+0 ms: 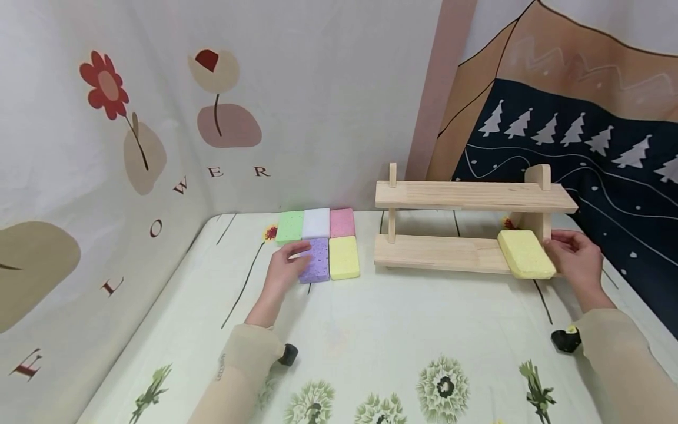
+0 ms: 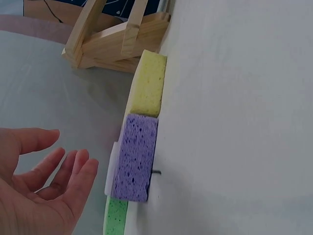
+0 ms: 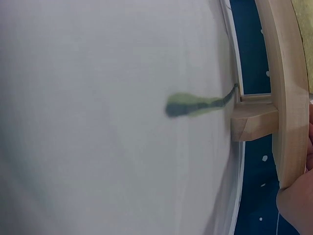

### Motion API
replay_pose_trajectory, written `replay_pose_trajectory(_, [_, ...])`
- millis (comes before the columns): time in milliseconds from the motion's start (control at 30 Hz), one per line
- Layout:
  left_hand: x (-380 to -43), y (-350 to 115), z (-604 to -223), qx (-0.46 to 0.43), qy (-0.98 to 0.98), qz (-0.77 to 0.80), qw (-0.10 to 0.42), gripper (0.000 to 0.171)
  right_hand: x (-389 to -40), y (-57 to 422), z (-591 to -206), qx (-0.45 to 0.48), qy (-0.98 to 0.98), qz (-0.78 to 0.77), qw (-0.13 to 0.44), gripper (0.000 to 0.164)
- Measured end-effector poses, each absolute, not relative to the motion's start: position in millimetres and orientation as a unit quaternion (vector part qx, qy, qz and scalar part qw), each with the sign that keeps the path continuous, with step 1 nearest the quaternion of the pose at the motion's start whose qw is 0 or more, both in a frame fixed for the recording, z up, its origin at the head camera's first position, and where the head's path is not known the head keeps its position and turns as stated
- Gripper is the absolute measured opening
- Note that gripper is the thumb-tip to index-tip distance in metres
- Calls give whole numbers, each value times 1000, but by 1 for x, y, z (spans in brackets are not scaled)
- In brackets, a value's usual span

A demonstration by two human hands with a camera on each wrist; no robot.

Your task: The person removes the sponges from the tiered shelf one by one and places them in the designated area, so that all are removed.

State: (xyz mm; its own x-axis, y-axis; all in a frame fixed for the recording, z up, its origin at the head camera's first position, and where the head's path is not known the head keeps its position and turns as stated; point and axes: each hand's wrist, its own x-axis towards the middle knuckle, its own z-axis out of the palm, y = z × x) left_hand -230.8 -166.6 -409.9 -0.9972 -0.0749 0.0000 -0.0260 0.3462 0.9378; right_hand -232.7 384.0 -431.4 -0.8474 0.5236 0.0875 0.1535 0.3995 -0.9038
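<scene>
My left hand [image 1: 286, 265] hovers at the left side of a purple sponge [image 1: 316, 260], its fingers loosely bent with nothing between them. A gap separates the fingers from the purple sponge [image 2: 135, 156] in the left wrist view. Beside that sponge lies a yellow sponge [image 1: 344, 258]; behind them are green [image 1: 290, 227], white [image 1: 316, 223] and pink [image 1: 341, 222] sponges. My right hand [image 1: 577, 259] grips the right end of a two-tier wooden shelf [image 1: 439, 253]; its fingertips are partly hidden. Another yellow sponge [image 1: 525, 254] rests on the lower board, overhanging its front edge.
A white printed cloth [image 1: 402, 330] covers the table. Behind the shelf and sponges stands a fabric backdrop [image 1: 328, 118] with flowers, letters and trees. The shelf's upper board [image 1: 471, 194] runs above the lower one, between two uprights.
</scene>
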Motion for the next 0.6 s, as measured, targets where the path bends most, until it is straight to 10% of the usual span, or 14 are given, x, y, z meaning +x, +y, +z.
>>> replay_pose_trajectory(600, [-233,-126,-417,12,-806,-591,18,37,-234,386,-432,-199,-815,511,186,21])
